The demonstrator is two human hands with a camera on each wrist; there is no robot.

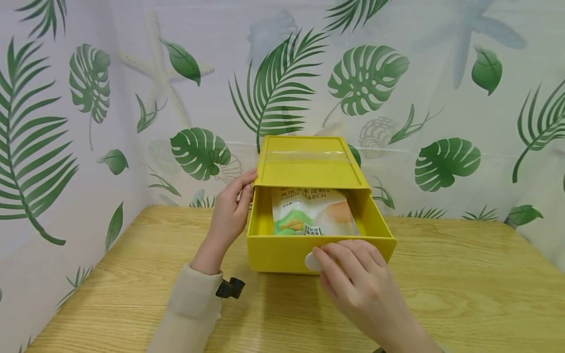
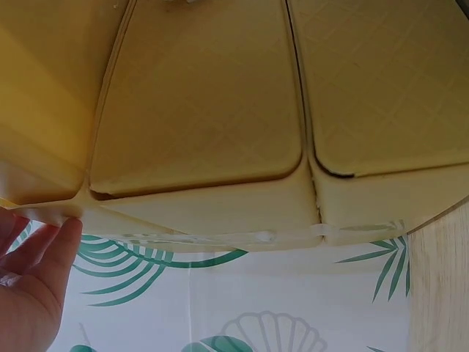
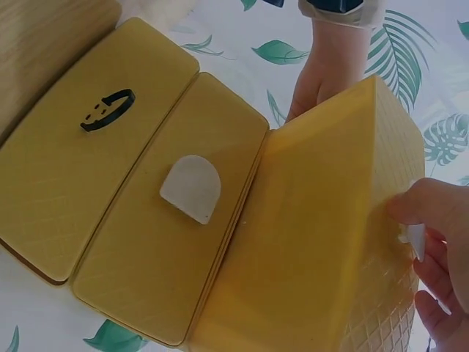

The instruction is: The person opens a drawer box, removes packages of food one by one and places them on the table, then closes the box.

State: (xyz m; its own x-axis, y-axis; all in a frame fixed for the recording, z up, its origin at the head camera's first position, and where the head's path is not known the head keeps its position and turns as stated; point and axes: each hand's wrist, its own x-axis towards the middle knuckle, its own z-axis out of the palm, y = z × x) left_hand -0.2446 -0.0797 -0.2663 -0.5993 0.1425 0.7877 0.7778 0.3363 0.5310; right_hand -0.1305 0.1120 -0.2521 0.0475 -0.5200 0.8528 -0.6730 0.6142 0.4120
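At 5 o'clock, a right hand (image 1: 362,279) pinches the white handle (image 1: 312,262) of the open top drawer (image 1: 275,255), where a bag (image 1: 315,213) marked corn starch lies. At 9 o'clock, the left hand (image 1: 229,208), fingers extended, rests against the cabinet (image 1: 313,171), which stands at 12 on the table (image 1: 463,284). The step appears to be sliding the drawer; the next move likely calls for a steady pinch and a braced cabinet.

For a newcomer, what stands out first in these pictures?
Probably the yellow drawer unit, central in the head view, its top drawer pulled out. Inside lies a corn starch packet. At the front, the right hand pinches a white handle; the left hand touches the unit's side.
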